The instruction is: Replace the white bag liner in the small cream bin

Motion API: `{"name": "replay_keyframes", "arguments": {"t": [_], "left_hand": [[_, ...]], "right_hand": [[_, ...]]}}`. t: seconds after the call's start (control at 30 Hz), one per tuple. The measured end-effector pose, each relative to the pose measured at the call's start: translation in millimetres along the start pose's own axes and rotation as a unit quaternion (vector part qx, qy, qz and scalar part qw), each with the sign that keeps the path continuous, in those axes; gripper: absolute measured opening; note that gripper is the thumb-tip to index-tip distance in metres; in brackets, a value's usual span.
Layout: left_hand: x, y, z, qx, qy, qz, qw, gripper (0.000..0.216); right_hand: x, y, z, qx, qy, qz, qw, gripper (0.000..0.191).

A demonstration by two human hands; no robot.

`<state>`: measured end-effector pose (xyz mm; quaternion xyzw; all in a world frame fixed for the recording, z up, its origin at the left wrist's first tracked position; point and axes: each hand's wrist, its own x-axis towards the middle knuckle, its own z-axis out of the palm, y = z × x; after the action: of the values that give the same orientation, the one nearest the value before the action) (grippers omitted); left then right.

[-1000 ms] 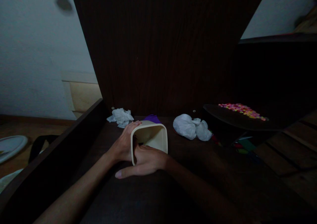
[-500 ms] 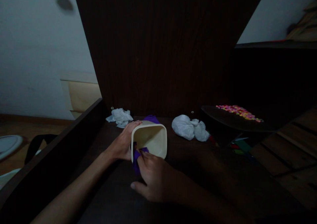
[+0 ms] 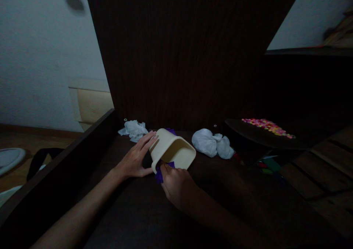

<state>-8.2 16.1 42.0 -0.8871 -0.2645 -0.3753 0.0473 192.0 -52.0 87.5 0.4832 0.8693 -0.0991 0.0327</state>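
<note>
A cream plastic container (image 3: 165,146) with rounded corners lies tilted on its side on the dark wooden surface, its mouth facing me and to the right. My left hand (image 3: 135,158) holds it from the left, fingers along its side and thumb near the lower rim corner. Inside the mouth, the fingers of my right hand (image 3: 178,184) are closed on a purple cloth (image 3: 159,176) pressed over the lower left rim. Part of that cloth and the fingertips are hidden in the container. More purple material (image 3: 171,131) shows behind the container.
A crumpled white plastic bag (image 3: 134,130) lies left of the container, and knotted white bags (image 3: 205,142) lie right. Pink and yellow small pieces (image 3: 267,127) rest on a dark curved shelf (image 3: 234,127). A raised wooden edge (image 3: 68,164) runs along the left; a dark panel (image 3: 179,58) stands behind.
The container has turned and tilted so its mouth faces more to the right. My left fingers have loosened and spread along its side. My right hand has shifted slightly right with the cloth.
</note>
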Motion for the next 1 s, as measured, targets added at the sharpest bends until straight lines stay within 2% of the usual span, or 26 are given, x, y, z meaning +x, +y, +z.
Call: {"name": "replay_keyframes", "arguments": {"t": [0.1,0.17,0.27,0.33,0.43,0.6,0.77,0.83,0.93,1.0], "left_hand": [[-1,3,3,0.014,0.002,0.004,1.000,0.088],[-2,5,8,0.009,-0.001,0.005,1.000,0.090],[-5,5,18,-0.004,0.011,0.011,1.000,0.095],[-7,3,24,-0.011,0.034,0.017,0.999,0.088],[-9,0,28,-0.024,0.064,0.018,0.997,0.078],[-10,-3,28,-0.021,0.077,-0.006,0.997,0.093],[-10,-1,26,-0.015,0.065,-0.016,0.998,0.093],[-10,-1,26,-0.017,0.063,-0.015,0.998,0.092],[-11,-2,25,-0.021,0.061,-0.019,0.998,0.092],[-12,-4,26,-0.031,0.060,-0.018,0.998,0.094]], "right_hand": [[3,1,-1,0.045,0.015,0.014,0.999,0.034],[6,1,-1,0.079,0.046,0.001,0.996,0.029],[9,-3,-1,0.129,0.086,-0.006,0.988,0.028],[9,-8,-2,0.154,0.094,-0.013,0.983,0.031],[7,-12,-2,0.169,0.082,-0.039,0.981,0.034],[-1,-1,-1,0.112,0.036,-0.103,0.988,0.018],[-10,5,-10,0.089,0.017,-0.150,0.985,0.019],[-8,3,-14,0.108,-0.008,-0.149,0.983,0.031],[3,0,-15,0.126,-0.056,-0.150,0.979,0.069],[16,0,-13,0.120,-0.082,-0.164,0.976,0.085]]}}
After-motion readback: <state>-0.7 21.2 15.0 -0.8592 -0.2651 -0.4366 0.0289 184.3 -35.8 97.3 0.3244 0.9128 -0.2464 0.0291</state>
